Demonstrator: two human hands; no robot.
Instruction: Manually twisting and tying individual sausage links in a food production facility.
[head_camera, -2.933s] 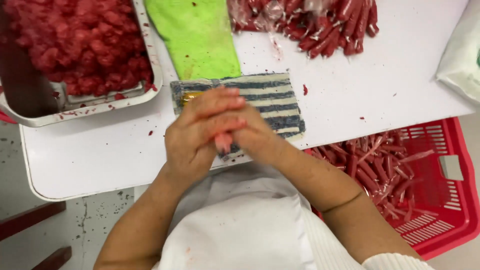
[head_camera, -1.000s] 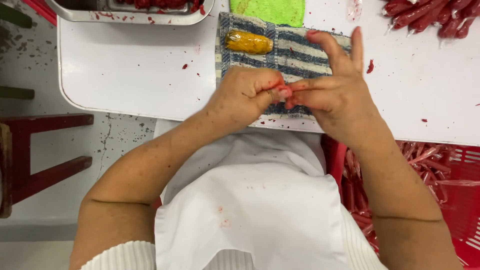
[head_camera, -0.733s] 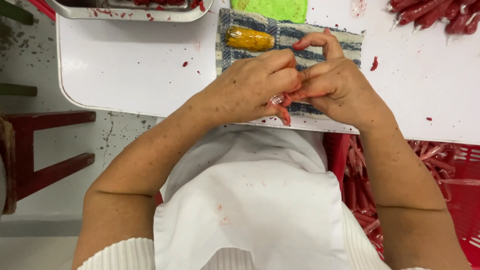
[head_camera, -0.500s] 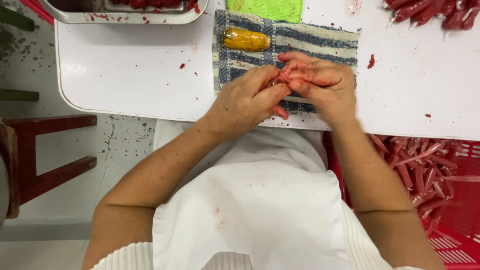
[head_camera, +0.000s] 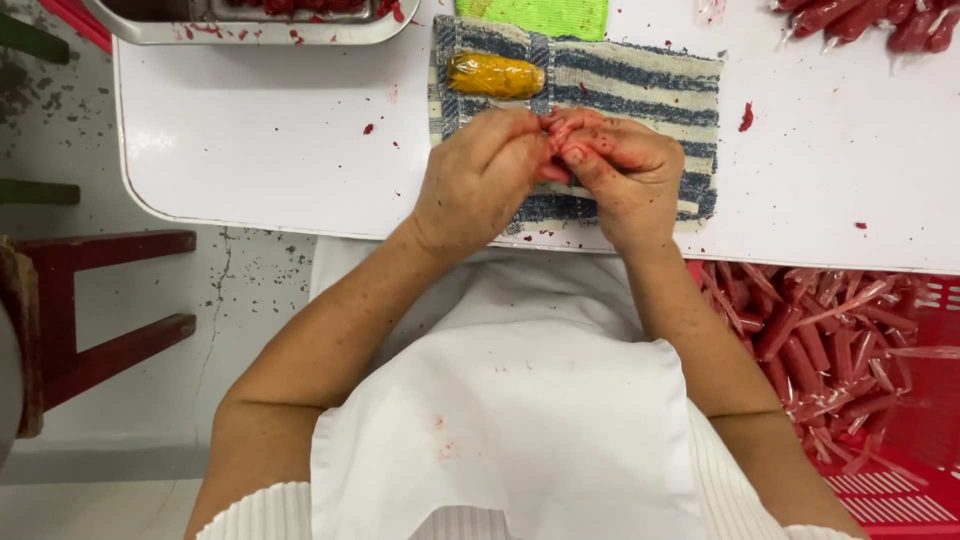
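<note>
A view from above, looking down at two bare hands worked together over the near edge of a white table (head_camera: 250, 130). At the far left, a dark red stool (head_camera: 90, 310) is seen on a speckled grey floor. At about eleven o'clock a metal tray (head_camera: 250, 28) with red food is cut off by the top edge. Left of centre, the left hand (head_camera: 480, 175) is curled, its fingers (head_camera: 520, 140) bent inward and pressed against those of the other hand. Between the two sets of fingertips, at the centre of the view, a small red piece (head_camera: 553, 172) is pinched; most of it is hidden by the fingers, so its shape cannot be told. The right hand (head_camera: 625, 175), just right of centre, is also clenched around that piece, its fingertips (head_camera: 580, 150) smeared red. Under both hands a blue-and-cream striped cloth (head_camera: 650, 85) is spread flat. On the cloth, at about eleven o'clock from the hands and just apart from them, a yellow wrapped roll (head_camera: 495, 75) is laid. At twelve o'clock a green cloth (head_camera: 535, 15) is partly seen. At one o'clock, red sticks in clear wrap (head_camera: 860, 20) are piled on the table. At four o'clock, below the table edge, a red basket (head_camera: 900, 470) filled with more wrapped red sticks (head_camera: 810, 340) is seen. A white apron (head_camera: 500, 430) fills the lower centre
</note>
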